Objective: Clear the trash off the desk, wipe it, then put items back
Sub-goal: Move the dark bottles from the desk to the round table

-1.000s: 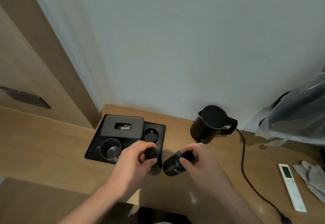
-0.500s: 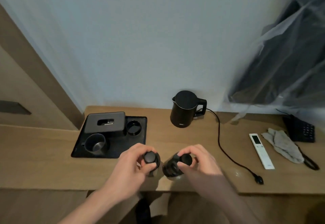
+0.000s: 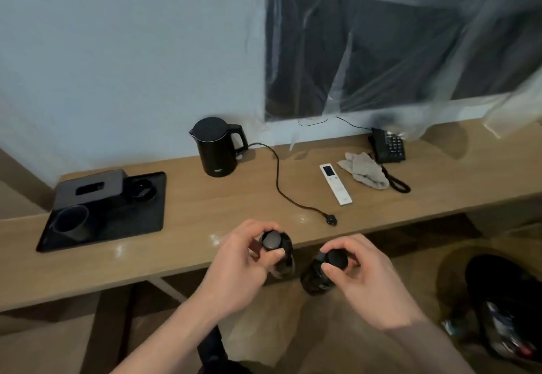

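Observation:
My left hand (image 3: 237, 271) grips a dark bottle (image 3: 282, 259) by its black cap, at the front edge of the wooden desk (image 3: 205, 200). My right hand (image 3: 363, 282) grips a second dark bottle (image 3: 315, 278) by its cap, held out past the desk edge, above the floor. Both bottles hang down from my fingers. A grey cloth (image 3: 363, 169) lies on the desk at the right, beside a white remote (image 3: 335, 184).
A black tray (image 3: 140, 221) at the desk's left holds a tissue box (image 3: 91, 189), a cup (image 3: 72, 222) and a round holder (image 3: 142, 189). A black kettle (image 3: 217, 146) trails its cord (image 3: 278, 189). A phone (image 3: 387, 145) sits at the right. A bin with a black liner (image 3: 504, 303) stands on the floor.
Both hands have lifted the two bottles back off the desk toward me and to the right. The view has swung right, bringing the phone and the bin into sight.

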